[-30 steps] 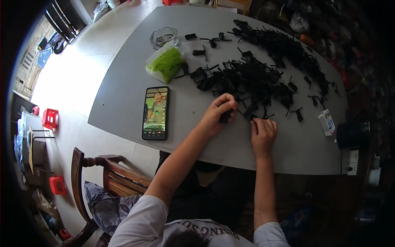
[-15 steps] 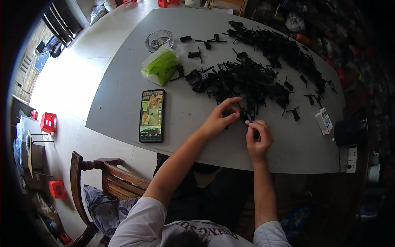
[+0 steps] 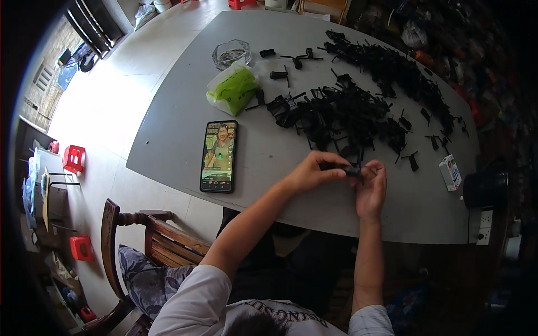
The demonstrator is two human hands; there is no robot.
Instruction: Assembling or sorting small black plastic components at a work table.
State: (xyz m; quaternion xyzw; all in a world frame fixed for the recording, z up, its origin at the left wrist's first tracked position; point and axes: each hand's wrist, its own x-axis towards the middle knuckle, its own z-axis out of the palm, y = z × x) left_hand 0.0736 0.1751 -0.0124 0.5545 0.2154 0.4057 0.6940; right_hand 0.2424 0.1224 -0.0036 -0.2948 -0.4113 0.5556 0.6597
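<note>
Slanting across the table (image 3: 269, 157), the left arm (image 3: 252, 224) ends with the left hand (image 3: 315, 172) pinching a black part (image 3: 352, 171) between thumb and fingers, just short of the heap (image 3: 344, 115). The right arm (image 3: 369, 257) points nearly straight ahead, the right hand (image 3: 371, 192) palm-side showing, fingers curled at the part's end; I can't tell whether they grip it.

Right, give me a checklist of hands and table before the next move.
1. Left hand has a black part: ok, pinched between thumb and fingers.
2. Right hand grips that part too: cannot tell, fingers close but contact unclear.
3. Phone clear of both hands: ok, lying left of the left hand.
4. Nothing stray outside the heaps: not ok, loose pieces lie near the glass dish.
5. White carton clear of the right hand: ok, farther right.
</note>
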